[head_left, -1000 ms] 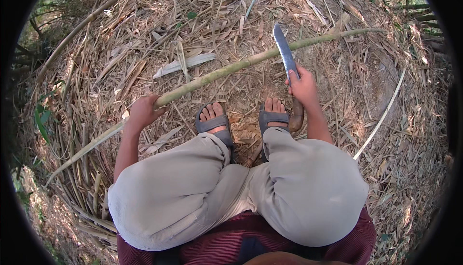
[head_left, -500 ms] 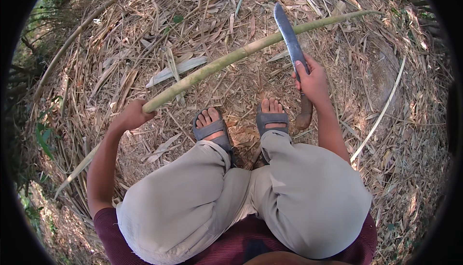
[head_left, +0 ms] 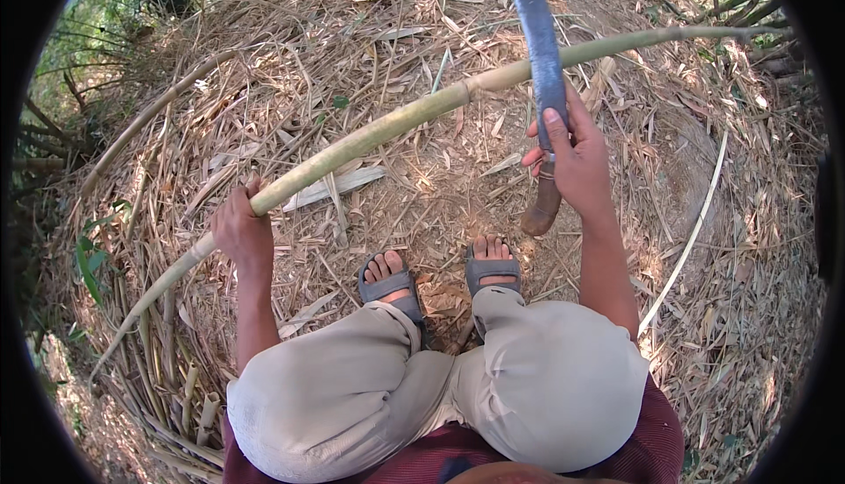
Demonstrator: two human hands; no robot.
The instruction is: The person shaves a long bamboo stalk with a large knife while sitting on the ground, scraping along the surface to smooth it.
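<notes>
My left hand (head_left: 244, 226) is wrapped round a long green bamboo pole (head_left: 374, 135). The pole slants across the view from the lower left, beyond my feet, up to the far right. In my right hand (head_left: 576, 154) is a machete (head_left: 539, 40) with a dark, broad blade and a brown wooden handle. Its blade points away from me and crosses in front of the pole; whether the two touch I cannot tell. The handle's rounded butt sticks out below my right palm.
Dry bamboo leaves and husks cover the ground. A thin pale strip (head_left: 691, 233) lies at the right. Several cut stalks (head_left: 189, 396) are at the lower left, and a curved brown stalk (head_left: 150, 114) at the far left. My sandalled feet (head_left: 387, 282) are close below the pole.
My left hand has moved up, with the pole raised in it and reaching farther right. The machete has moved farther from me, its blade now more upright.
</notes>
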